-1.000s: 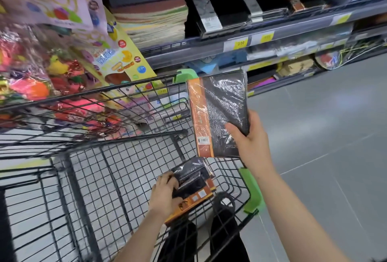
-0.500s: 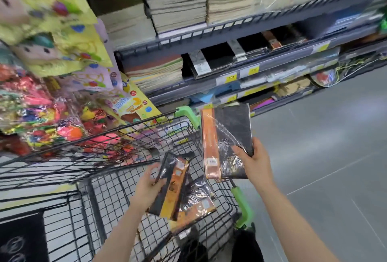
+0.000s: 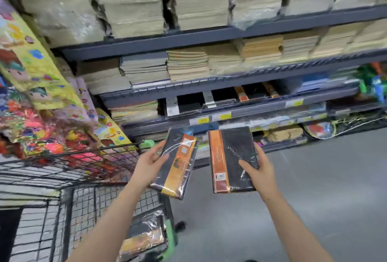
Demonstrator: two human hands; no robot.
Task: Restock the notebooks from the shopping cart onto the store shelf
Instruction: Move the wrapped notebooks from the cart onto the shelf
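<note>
- Shopping cart [image 3: 62, 209]: black wire basket at lower left, with a green handle end [image 3: 170, 238] at its near corner. One shrink-wrapped notebook in the cart [image 3: 144, 236], black and orange, lies against the basket's near right corner.
- Left hand [image 3: 149, 164]: raised above the cart's right edge. The grip is closed on a black and orange wrapped notebook, the left notebook [image 3: 178, 163], thumb over the cover and fingers behind it. The book is tilted, top edge leaning right, orange band toward the right side.
- Right hand [image 3: 258, 172]: raised over the grey floor [image 3: 314, 188], just beside the left hand. The grip holds the right notebook [image 3: 232, 160], also black with an orange spine band on its left side, thumb across the cover and fingers round the right edge. This book is close to upright. The two books are near each other but apart.
- Store shelf [image 3: 209, 113]: dark metal tiers beyond both hands. The tier directly above the held books carries flat black notebooks on the shelf [image 3: 222, 99] with silver or orange bands; yellow price labels [image 3: 222, 116] sit on its front rail.
- Paper stacks [image 3: 188, 65]: beige and grey piles fill the upper tiers.
- Colourful packaged goods [image 3: 37, 104]: hang at far left, above the cart.
</note>
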